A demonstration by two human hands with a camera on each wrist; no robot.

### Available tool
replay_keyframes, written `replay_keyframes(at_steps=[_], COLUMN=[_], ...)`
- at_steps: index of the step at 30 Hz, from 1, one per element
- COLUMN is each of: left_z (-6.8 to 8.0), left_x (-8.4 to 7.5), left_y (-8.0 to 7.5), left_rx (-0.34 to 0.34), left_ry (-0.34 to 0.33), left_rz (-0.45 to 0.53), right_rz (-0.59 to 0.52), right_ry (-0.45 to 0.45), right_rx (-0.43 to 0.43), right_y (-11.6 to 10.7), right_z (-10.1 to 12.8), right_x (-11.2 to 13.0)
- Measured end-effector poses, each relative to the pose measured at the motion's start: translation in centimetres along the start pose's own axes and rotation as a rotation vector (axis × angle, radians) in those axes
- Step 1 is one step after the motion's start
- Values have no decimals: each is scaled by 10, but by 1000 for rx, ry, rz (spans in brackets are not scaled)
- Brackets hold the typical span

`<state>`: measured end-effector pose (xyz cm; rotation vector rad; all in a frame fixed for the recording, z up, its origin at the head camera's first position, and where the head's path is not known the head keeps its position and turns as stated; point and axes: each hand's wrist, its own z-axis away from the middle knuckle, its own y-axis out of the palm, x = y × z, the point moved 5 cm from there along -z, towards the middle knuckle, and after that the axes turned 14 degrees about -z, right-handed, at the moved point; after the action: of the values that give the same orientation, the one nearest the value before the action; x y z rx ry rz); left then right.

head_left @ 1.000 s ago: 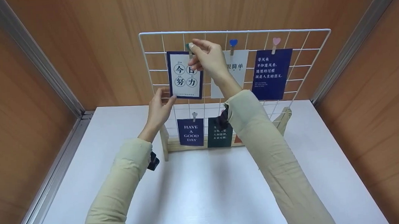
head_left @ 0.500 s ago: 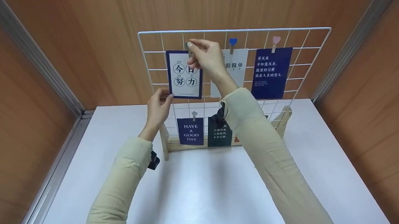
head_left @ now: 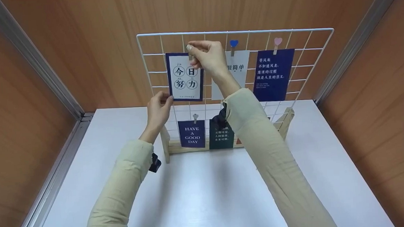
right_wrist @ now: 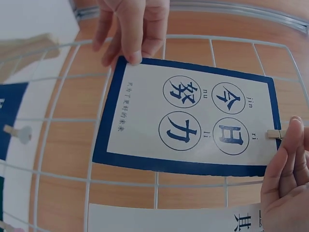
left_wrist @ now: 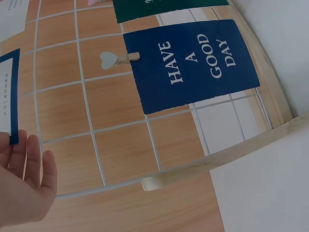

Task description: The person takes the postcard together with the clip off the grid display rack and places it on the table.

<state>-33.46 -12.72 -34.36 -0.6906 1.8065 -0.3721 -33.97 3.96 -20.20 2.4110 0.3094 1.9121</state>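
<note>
A white card with a dark blue border [head_left: 185, 80] hangs at the upper left of a white wire grid [head_left: 253, 31]. My left hand [head_left: 159, 109] pinches its lower left corner between thumb and fingers, as the right wrist view also shows. At the card's top edge, my right hand [head_left: 213, 59] pinches a small wooden clothespin [right_wrist: 275, 134], whose jaws sit over the edge. The fingers hide the clothespin's other end. In the left wrist view only the card's lower end [left_wrist: 14, 96] shows, with the left hand [left_wrist: 29, 188] at its corner.
Beside it hang a white card [head_left: 240, 75] under a blue heart clothespin [head_left: 234, 44] and a blue card [head_left: 274, 75] under a pink one [head_left: 278, 42]. Lower are a "HAVE A GOOD DAY" card [head_left: 192, 134], a green card [head_left: 221, 143] and the wooden stand [head_left: 285, 123] on a white table [head_left: 199, 196].
The grid, card and hands shift slightly left together in the head view. A bit of green on the clothespin, visible earlier by my right thumb, is now hidden. Both hands keep their grip.
</note>
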Motion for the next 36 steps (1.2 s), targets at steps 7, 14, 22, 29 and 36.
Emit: replay_keyframes(at_steps=[7, 14, 22, 29, 36], left_z=[0, -1, -1, 2, 6], left_x=[0, -1, 1, 3, 6], left_y=[0, -1, -4, -5, -6], left_rx=[15, 22, 32, 52, 41], left_ry=[1, 15, -14, -23, -14], left_rz=[14, 19, 13, 3, 29], right_rz=[-46, -54, -48, -107, -81], right_ry=[-42, -47, -99, -153, -155], right_rx=[-13, -46, -51, -52, -31], right_y=[1, -1, -6, -10, -14], right_z=[-1, -6, -21, -26, -13], right_x=[1, -2, -14, -17, -8])
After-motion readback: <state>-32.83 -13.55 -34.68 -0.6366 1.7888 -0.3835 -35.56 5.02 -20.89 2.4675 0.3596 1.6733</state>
